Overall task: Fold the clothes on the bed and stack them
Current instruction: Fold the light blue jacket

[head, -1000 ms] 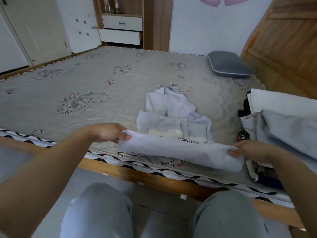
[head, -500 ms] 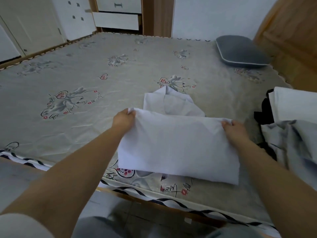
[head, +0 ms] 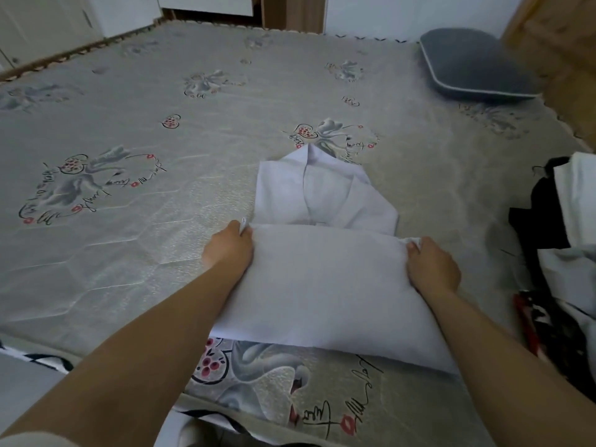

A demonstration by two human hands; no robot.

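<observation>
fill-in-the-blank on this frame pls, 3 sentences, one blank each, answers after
1. Both hands grip the folded edge of a pale ____.
2. The grey pillow lies at the far ____ corner of the bed.
3. The left hand and right hand hold ____ ends of the fold.

Answers: shirt; right; opposite

We see a pale lilac-white shirt point(head: 322, 279) lying flat on the bed point(head: 129, 237) near its front edge, its lower half folded up over the body so the fold edge faces us, the collar end (pointed, with an open neckline) poking out beyond. At the bed's right edge lies a heap of clothes point(head: 561, 253), white, grey, black and red.
</observation>
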